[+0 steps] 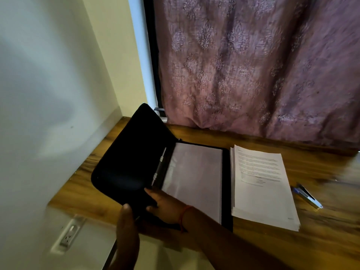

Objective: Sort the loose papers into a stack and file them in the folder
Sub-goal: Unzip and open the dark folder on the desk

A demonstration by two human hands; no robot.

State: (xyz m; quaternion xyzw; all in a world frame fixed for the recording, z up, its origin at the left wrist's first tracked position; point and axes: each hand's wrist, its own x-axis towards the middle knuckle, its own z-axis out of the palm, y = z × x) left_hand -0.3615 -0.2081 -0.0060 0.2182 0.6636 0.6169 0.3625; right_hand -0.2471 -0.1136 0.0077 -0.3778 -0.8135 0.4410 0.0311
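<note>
Holding the black folder [136, 162] open on the desk [321, 240], my right hand [165, 206] grips its near edge; left hand [126, 230] steadies the cover; paper stack [263, 188] right of my grip, print unreadable.

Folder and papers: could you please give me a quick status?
Both hands, left hand and right hand, on the black folder, cover raised. Paper stack squared beside it, unfiled. Pen further right, clear.
</note>
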